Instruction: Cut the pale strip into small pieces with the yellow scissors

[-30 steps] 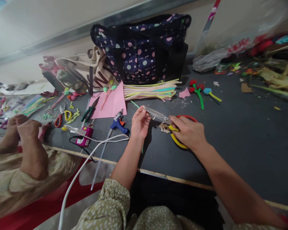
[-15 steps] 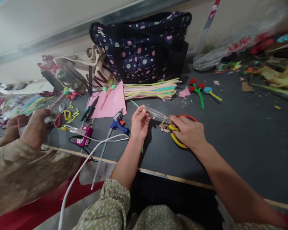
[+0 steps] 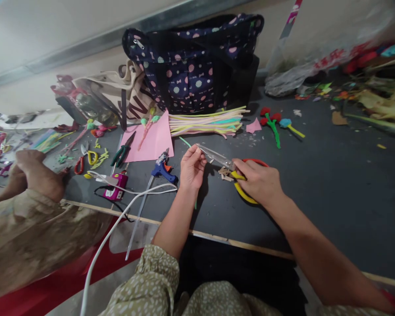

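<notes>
My right hand (image 3: 259, 179) is closed around the red and yellow handles of a pair of scissors (image 3: 217, 157), whose blades point left. The blade tips meet the fingertips of my left hand (image 3: 192, 167). Pinched in that hand is a green pipe cleaner (image 3: 184, 141); one end sticks out beyond the fingers, and a bit of green shows below the wrist. Whether the blades touch the pipe cleaner I cannot tell. Small tan offcuts (image 3: 226, 174) lie beneath the scissors. Left of my left hand rests a blue glue gun (image 3: 163, 170) with a clear glue stick.
Behind my hands lie a bundle of pastel pipe cleaners (image 3: 207, 123), pink paper (image 3: 161, 142) and a dark patterned bag (image 3: 191, 74). Red flowers on a green stem (image 3: 276, 131) lie to the right. Pliers (image 3: 122, 151), a magenta power block (image 3: 116, 188) and a co-worker's hand (image 3: 41, 175) are left.
The co-worker's hands at the left have shifted slightly left. My own hands and the scissors stay almost in place.
</notes>
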Demonstrator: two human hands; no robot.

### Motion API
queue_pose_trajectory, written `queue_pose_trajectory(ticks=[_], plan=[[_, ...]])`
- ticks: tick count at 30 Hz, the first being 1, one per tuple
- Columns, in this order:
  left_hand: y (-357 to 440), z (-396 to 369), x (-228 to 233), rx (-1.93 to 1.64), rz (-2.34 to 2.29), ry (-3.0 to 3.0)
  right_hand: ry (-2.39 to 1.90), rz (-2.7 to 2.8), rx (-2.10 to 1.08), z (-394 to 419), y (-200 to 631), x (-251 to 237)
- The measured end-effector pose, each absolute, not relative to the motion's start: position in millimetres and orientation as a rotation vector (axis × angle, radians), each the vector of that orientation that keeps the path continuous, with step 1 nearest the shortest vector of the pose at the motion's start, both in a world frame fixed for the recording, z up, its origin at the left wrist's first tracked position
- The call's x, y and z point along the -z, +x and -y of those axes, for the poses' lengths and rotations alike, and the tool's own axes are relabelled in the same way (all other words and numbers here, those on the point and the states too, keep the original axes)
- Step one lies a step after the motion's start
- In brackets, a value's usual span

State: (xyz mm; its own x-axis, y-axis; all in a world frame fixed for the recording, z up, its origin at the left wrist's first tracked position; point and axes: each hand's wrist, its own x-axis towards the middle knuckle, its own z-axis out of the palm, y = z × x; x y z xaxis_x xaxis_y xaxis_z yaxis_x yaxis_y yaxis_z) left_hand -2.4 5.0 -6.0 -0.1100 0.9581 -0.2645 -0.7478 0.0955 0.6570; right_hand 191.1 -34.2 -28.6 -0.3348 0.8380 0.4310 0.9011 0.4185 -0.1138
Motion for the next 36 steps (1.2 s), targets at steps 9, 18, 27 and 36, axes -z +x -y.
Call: queue_pose_trajectory(ticks=[9, 18, 27, 36], plan=[[-3.2, -5.5, 6.9, -1.484, -0.837, 0.358, -1.485, 2.28, 0.158, 34.6, 192.6, 24.0], [-1.9, -4.9, 7.1, -1.48, -0.809, 0.371, -1.48, 2.235, 0.117, 34.6, 191.2, 22.6], [-1.4, -4.1, 3.9, -1.462, -0.825, 0.394, -1.519, 2.153, 0.002, 34.1, 191.9, 25.2], [-3.1, -3.6, 3.3, -1.449, -0.804, 0.379, -1.634, 2.154, -0.004, 29.4, 195.9, 20.6]])
